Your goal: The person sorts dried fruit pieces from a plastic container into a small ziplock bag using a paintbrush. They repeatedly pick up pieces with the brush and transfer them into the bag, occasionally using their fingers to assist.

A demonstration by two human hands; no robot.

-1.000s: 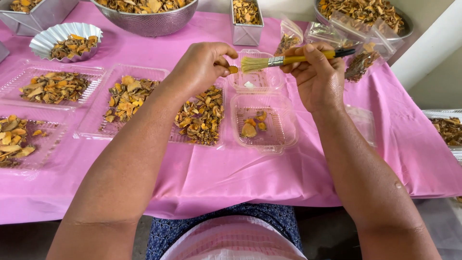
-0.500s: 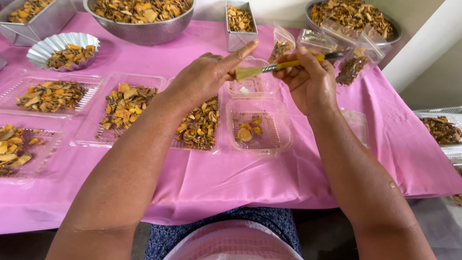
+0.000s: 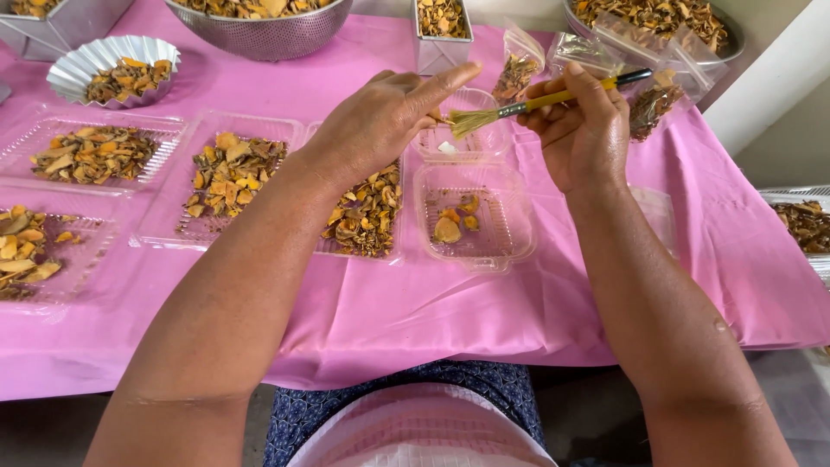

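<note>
Brush (image 3: pixel 519 107), pinched in your right hand (image 3: pixel 581 130) above the clear tray (image 3: pixel 471 220) on the worktop (image 3: pixel 415 311), worked best in light strokes while your left hand (image 3: pixel 380 121) pinched something I cannot make out.

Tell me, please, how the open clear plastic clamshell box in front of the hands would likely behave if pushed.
The clamshell box looks thin and nearly empty, so probably light and flexible. It would likely slide easily on the pink tablecloth.
</note>
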